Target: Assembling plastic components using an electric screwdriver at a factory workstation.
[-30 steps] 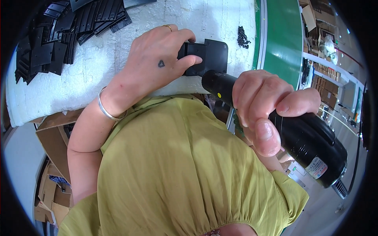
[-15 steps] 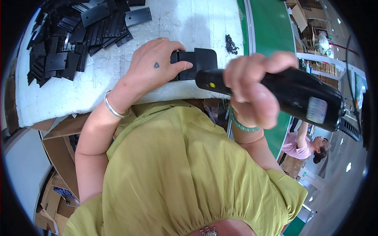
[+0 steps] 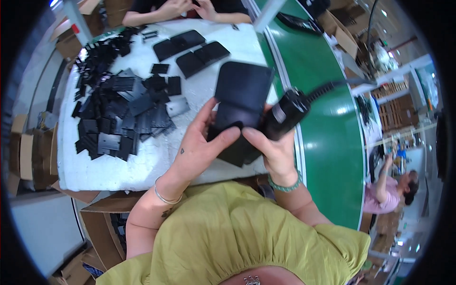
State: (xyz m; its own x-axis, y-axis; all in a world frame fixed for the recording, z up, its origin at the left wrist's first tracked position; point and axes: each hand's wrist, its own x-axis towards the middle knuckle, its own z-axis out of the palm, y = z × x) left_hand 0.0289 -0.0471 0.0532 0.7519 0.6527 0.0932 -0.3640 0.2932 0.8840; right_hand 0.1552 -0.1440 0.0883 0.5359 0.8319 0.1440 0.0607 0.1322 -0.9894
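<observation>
Both my hands hold up a black folded-looking panel made of flat plates, tilted above the white table. My left hand grips its left edge, thumb across the face. My right hand has its thumb on the panel's lower right. Against that same palm rests a black corded electric screwdriver, its cable end pointing up and right. My right fingers are largely hidden behind the tool and panel. On the table to the left is a heap of small black plates.
Two similar black panels lie farther back on the table. Across it are another person's hands. A green surface runs along the right side. An open cardboard box stands below at left. A person in pink is farther right.
The panel has come up off the table and both hands now hold it. My right hand has swung the screwdriver from across the panel to its right side. The view takes in more of the table.
</observation>
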